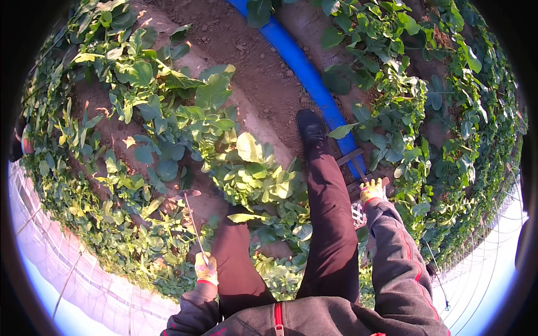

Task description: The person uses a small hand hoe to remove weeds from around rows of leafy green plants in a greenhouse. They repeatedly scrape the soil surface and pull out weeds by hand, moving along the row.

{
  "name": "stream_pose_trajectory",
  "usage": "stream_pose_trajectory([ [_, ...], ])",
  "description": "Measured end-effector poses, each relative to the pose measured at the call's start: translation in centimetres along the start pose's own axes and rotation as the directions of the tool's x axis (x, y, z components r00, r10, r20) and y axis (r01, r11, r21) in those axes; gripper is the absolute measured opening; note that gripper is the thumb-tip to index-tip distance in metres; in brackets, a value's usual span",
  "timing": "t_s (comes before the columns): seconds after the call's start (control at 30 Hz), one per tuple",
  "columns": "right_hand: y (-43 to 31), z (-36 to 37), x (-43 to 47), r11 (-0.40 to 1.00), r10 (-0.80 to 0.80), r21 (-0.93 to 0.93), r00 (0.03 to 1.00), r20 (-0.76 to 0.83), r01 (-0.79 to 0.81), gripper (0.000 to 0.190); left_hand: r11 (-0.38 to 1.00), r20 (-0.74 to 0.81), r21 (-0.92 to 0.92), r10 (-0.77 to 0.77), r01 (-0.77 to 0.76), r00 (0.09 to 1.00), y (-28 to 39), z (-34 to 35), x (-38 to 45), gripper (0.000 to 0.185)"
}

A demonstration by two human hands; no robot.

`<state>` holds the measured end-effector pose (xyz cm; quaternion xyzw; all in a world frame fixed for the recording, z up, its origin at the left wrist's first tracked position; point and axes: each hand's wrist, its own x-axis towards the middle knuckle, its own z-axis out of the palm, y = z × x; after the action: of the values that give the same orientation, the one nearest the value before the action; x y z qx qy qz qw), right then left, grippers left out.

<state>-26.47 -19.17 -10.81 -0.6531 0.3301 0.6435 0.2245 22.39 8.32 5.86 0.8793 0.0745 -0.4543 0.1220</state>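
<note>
My left hand [206, 269], in a patterned glove, is closed around the thin handle of a small hand hoe [194, 220]. Its narrow metal blade is at the far end, over the leaves beside my left leg. My right hand [372, 190], also gloved, grips a wooden frame [350, 156] with crossing bars, apparently a small stool. White webbing [358, 216] shows below that hand, partly hidden by my sleeve and leg. Leafy green plants [260, 176] grow between and around my legs.
A flat blue hose [302, 73] runs along the bare soil furrow [256, 54], passing my right shoe [312, 126] and the wooden frame. Dense plant rows [391, 92] flank it on both sides. A pale sheet wall [96, 281] curves along the lower left rim.
</note>
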Motion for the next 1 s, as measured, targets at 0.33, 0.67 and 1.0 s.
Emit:
stream_pose_trajectory([
  [0.33,-2.3,8.7,-6.6,1.000,0.026,0.010,1.000,0.014,-0.026,0.018,0.997,-0.004,0.080,0.006,-0.006,1.000,2.9,-1.7,0.1,0.022],
  [0.67,-4.4,12.0,-23.1,0.860,0.187,0.450,0.970,0.158,-0.239,0.023,0.963,0.124,0.255,0.059,-0.089,0.991,3.9,-8.5,-2.4,0.023],
  [1.0,-7.5,11.3,-30.3,0.729,0.207,0.613,0.952,0.225,-0.303,0.030,0.740,0.214,0.553,0.319,-0.384,0.923,9.1,-15.8,-8.7,0.032],
])
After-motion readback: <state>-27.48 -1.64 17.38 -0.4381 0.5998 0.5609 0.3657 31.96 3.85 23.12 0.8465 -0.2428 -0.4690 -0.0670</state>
